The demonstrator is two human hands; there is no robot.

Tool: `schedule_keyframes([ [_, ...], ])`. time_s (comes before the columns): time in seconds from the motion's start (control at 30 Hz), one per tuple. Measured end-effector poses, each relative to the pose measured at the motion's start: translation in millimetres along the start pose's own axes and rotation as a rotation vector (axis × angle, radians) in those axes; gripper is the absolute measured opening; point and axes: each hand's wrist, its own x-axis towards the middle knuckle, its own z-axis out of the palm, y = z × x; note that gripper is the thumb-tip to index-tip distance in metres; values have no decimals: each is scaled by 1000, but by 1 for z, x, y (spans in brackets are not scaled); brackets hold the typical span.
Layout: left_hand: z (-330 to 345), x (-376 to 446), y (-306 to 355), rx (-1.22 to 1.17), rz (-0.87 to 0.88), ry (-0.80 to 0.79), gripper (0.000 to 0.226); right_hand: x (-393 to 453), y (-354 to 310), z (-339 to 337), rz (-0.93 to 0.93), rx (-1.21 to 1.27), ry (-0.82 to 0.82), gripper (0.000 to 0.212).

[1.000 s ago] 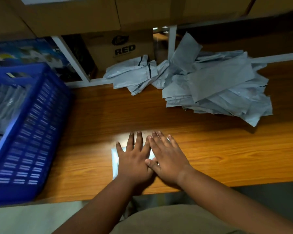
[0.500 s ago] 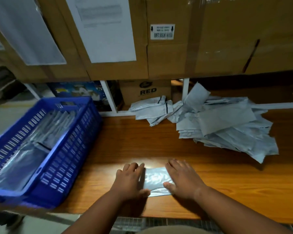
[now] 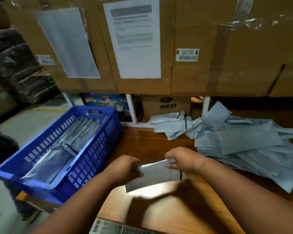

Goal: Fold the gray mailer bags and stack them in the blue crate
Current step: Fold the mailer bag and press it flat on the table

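Taking the blue crate (image 3: 85, 159) as landmark: its open top is unobstructed from above, though folded bags (image 3: 57, 152) already line its floor. To its right, a strip of bare wooden table (image 3: 142, 142) is left free. Further right, passage is blocked by a loose pile of gray mailers (image 3: 243, 146). Behind the crate, reach is closed off by stacked cardboard boxes (image 3: 201, 73).

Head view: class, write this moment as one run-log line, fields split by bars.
left hand: gripping folded gray mailer bag | right hand: pinching its top edge | bag: lifted off wooden table | blue crate: holds folded bags | unfolded pile: remains
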Motion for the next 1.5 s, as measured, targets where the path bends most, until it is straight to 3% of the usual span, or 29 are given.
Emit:
schedule_keyframes([
  [0.2, -91, -23, -53, 29, -137, 236, 14, 63, -56, -82, -115, -38, 107, 7],
  [0.33, -138, -48, -91, 74, -258, 395, 19, 105, -105, -125, -199, -41, 215, 10],
  [0.47, -166, -86, -129, 91, -350, 553, 13, 152, -165, -156, -320, -98, 272, 16],
  [0.6, -173, -132, -170, 98, -479, 593, 12, 202, -234, -159, -434, -197, 259, 13],
  [0.9, -133, -196, -272, 115, -884, 390, 16, 309, -350, -90, -576, -341, 72, 5],
  [1.1, -108, -186, -325, 93, -919, 323, 9, 371, -374, -43, -539, -513, -15, 5],
  [1.27, -99, -164, -339, 125, -868, 309, 18, 402, -377, -29, -486, -529, -51, 5],
  [1.5, -90, -157, -330, 412, -870, -54, 16, 418, -400, -11, -594, -590, -142, 6],
])
